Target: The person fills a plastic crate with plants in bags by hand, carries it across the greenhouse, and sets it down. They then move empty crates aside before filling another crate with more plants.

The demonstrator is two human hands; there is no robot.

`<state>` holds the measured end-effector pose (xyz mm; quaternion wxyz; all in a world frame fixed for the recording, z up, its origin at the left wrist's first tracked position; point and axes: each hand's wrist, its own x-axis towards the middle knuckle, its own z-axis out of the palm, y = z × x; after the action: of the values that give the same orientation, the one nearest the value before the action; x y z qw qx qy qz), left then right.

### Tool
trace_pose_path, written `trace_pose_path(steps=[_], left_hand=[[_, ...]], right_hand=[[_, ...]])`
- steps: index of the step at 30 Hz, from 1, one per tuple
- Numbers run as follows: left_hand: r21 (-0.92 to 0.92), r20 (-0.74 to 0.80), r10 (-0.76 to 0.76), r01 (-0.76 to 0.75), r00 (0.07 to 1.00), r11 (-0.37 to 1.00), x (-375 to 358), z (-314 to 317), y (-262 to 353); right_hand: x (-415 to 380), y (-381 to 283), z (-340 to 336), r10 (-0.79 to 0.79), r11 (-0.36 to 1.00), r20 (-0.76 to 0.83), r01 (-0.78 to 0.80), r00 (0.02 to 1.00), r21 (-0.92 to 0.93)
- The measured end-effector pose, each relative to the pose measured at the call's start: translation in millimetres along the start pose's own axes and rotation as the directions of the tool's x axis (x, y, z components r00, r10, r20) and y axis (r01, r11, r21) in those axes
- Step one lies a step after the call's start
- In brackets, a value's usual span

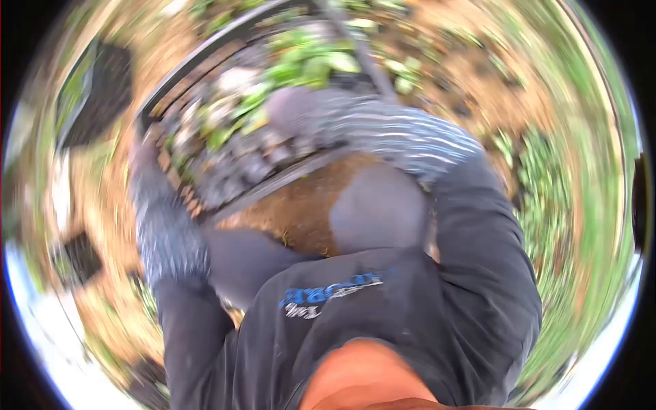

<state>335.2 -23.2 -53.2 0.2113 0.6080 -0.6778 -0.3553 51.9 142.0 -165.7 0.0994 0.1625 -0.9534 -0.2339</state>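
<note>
A dark plastic crate (273, 181) with slatted sides lies tilted in front of my knees. It is filled with dark, blocky pieces that look like small pots or soil plugs, with green leafy plants (301, 61) among them. My left hand (143, 154) is closed at the crate's left corner, gripping its side. My right hand (292, 111), in a greyish-purple covering, is over the crate's contents beside the leaves. Motion smears its fingers, so their grip cannot be made out. Striped blue-grey knitted sleeves cover both forearms.
Brown soil surrounds me, with low green plants (536, 171) to the right. Another dark crate (106, 92) stands at the upper left, and a smaller dark container (80, 258) at the left. Grass runs along the right edge. Much of the view is blurred.
</note>
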Motion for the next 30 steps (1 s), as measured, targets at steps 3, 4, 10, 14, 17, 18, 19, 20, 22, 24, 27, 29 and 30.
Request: trace_pose_path(steps=[3,4,10,14,17,18,19,20,22,24,27,29,30], left_hand=[[-0.195,0.18,-0.008,0.043,0.984,0.98,23,-6,-21],[-0.088,0.16,-0.032,0.047,0.987,0.995,35,-7,-22],[0.587,-0.139,-0.074,0.142,0.988,0.797,24,-17,13],[0.68,-0.185,-0.054,0.167,0.981,0.714,22,-16,18],[0.704,-0.22,-0.042,0.188,0.975,0.685,21,-18,19],[0.715,-0.216,-0.041,0.187,0.976,0.673,20,-16,20],[0.723,-0.226,-0.033,0.19,0.974,0.664,20,-17,19],[0.733,-0.221,-0.029,0.185,0.975,0.655,21,-15,20],[0.74,-0.219,-0.021,0.18,0.976,0.649,20,-13,22],[0.744,-0.223,-0.011,0.177,0.975,0.645,22,-13,24],[0.742,-0.226,-0.004,0.175,0.974,0.648,25,-20,21],[0.745,-0.234,-0.004,0.182,0.972,0.642,23,-24,19],[0.752,-0.231,-0.005,0.182,0.973,0.633,22,-24,19]], right_hand=[[18,103,-15,-0.901,-0.053,-0.348,0.73,0.26,0.682],[25,127,-16,-0.868,-0.167,-0.42,0.641,0.264,0.749],[45,331,-13,-0.344,-0.43,-0.477,0.316,0.809,0.846],[6,424,126,0.169,-0.268,0.04,0.007,0.985,0.963],[-71,501,210,0.254,-0.358,0.564,-0.465,0.786,0.81],[-108,516,252,0.329,-0.346,0.584,-0.48,0.742,0.806],[-142,534,277,0.345,-0.275,0.666,-0.607,0.662,0.746],[-172,551,292,0.434,-0.063,0.604,-0.646,0.668,0.76],[-208,581,311,0.525,0.251,0.533,-0.719,0.664,0.648],[-229,602,341,0.572,0.361,0.569,-0.804,0.59,0.472],[-222,611,342,0.562,0.334,0.638,-0.85,0.527,0.407],[-213,602,342,0.569,0.294,0.613,-0.831,0.549,0.472],[-208,598,343,0.566,0.296,0.613,-0.83,0.551,0.473]])
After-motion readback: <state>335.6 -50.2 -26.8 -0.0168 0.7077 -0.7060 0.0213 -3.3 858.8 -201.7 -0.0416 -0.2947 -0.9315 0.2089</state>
